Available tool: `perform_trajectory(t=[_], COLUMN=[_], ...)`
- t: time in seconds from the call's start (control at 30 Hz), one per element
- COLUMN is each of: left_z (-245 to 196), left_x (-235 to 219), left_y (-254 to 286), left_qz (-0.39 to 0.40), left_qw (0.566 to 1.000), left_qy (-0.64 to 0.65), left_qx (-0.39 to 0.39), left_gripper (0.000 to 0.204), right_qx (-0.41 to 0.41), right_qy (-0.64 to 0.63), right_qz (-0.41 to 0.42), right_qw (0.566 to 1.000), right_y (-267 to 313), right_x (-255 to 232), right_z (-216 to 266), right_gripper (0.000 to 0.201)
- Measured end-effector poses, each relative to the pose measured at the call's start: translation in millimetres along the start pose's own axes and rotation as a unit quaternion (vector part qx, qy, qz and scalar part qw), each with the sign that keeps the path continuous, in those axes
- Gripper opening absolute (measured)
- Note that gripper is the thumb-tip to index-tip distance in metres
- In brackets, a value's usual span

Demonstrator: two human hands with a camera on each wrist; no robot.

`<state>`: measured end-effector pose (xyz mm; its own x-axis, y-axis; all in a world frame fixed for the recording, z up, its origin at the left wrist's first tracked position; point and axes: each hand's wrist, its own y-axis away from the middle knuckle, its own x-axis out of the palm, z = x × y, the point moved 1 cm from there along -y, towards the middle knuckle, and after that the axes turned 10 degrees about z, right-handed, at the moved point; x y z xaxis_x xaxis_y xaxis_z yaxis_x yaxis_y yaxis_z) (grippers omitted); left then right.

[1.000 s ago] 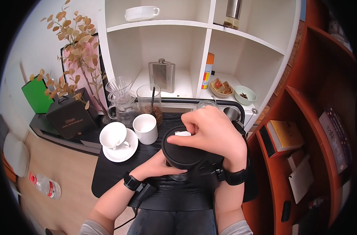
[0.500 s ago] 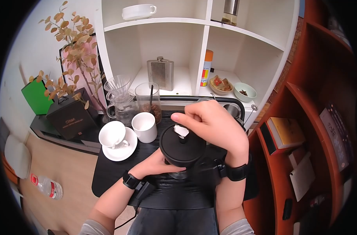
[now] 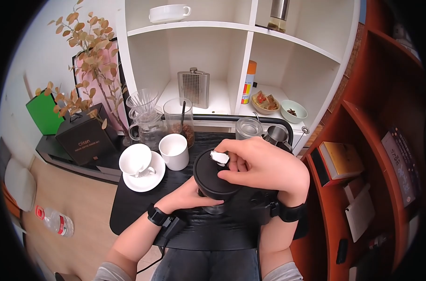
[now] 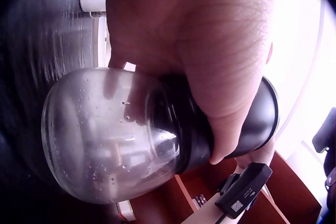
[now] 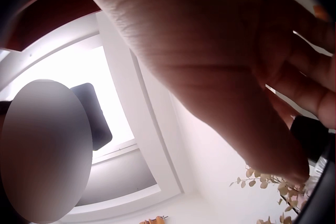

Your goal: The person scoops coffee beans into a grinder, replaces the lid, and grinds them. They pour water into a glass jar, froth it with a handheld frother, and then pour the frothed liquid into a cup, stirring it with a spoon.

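A grinder-like vessel with a round black lid (image 3: 213,180) stands upright on the black table (image 3: 175,239). Below its black collar is a clear glass base (image 4: 105,134) with droplets on it. My left hand (image 3: 185,196) (image 4: 194,40) grips the collar, thumb across the near side, other fingers partly hidden behind. At the lid's top, my right hand (image 3: 269,168) (image 5: 210,61) curls its thumb and index finger round the small central knob, which shows dark in the right wrist view. A white piece (image 3: 220,158) sits on the knob beside the index fingertip.
To the left stand a white mug (image 3: 174,152), a white cup (image 3: 135,160) on a saucer (image 3: 149,184), a glass dripper (image 3: 143,100) and a glass of brown beans (image 3: 187,133). Behind the right hand are a glass jar (image 3: 248,127) and a metal jug (image 3: 276,135).
My right hand has swung from behind the lid round to its right side, and its thumb has come down near the knob. The left hand keeps its grip.
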<state>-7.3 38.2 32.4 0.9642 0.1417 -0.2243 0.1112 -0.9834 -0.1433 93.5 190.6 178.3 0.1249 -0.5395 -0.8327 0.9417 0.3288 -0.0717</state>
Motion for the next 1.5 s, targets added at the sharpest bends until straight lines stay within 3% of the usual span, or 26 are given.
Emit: perform_trajectory(t=[0.27, 0.67, 1.03, 1.5], left_z=[-0.9, -1.3, 0.4, 1.1], left_x=[0.1, 0.8, 0.1, -0.3], left_y=[-0.2, 0.0, 0.2, -0.8], left_qz=[0.007, -0.004, -0.006, -0.002], left_qw=[1.000, 1.000, 1.000, 1.000], left_qy=[0.002, 0.010, -0.014, -0.010], left_qx=[0.007, 0.017, 0.003, 0.010], left_gripper=[0.059, 0.060, 0.060, 0.059], right_qx=[0.002, -0.032, -0.006, -0.008], right_qy=[-0.031, -0.044, -0.054, -0.046], right_qz=[0.003, 0.025, 0.023, 0.037], right_qw=[1.000, 0.998, 0.998, 0.998], right_y=[-2.6, -1.9, -2.1, -1.9], right_x=[-1.8, -4.9, -5.6, -5.1], right_z=[0.9, -4.1, -5.9, -6.5], right_gripper=[0.024, 0.039, 0.025, 0.028])
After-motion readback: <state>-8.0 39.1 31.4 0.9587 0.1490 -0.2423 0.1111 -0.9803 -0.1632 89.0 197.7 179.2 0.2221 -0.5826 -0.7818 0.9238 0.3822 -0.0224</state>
